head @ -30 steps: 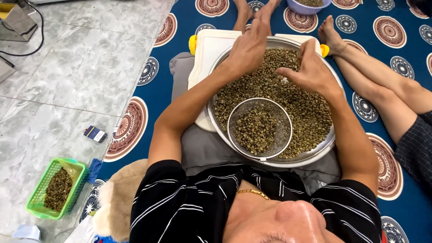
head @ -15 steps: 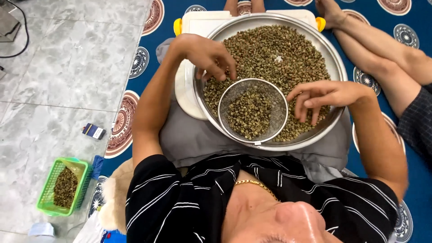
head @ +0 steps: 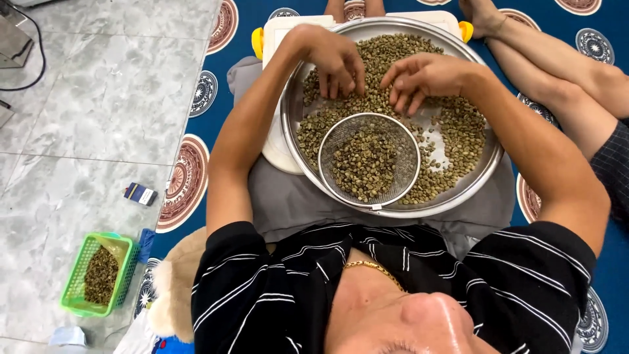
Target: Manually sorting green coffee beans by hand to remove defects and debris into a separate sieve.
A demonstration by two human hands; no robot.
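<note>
A wide steel pan (head: 485, 167) rests on my lap, holding a layer of green-brown beans (head: 458, 134). Inside it, near me, sits a small round mesh sieve (head: 341, 134) with more beans in it. My left hand (head: 337, 59) lies palm down on the beans at the pan's far left, fingers curled into them. Beside it, my right hand (head: 422, 78) presses its fingertips into the beans near the pan's middle. A bare streak of pan bottom shows to the right of the sieve.
Under the pan is a white lidded box (head: 275, 39) with yellow clips. Another person's bare legs (head: 563, 72) stretch along the right on the blue patterned mat (head: 229, 98). On the grey tile floor, left, stand a green basket (head: 78, 275) of beans and a small dark box (head: 139, 193).
Both hands moved from the sides of the sieve up to the far half of the pan and came close together. Beans have been swept, baring pan bottom at the right.
</note>
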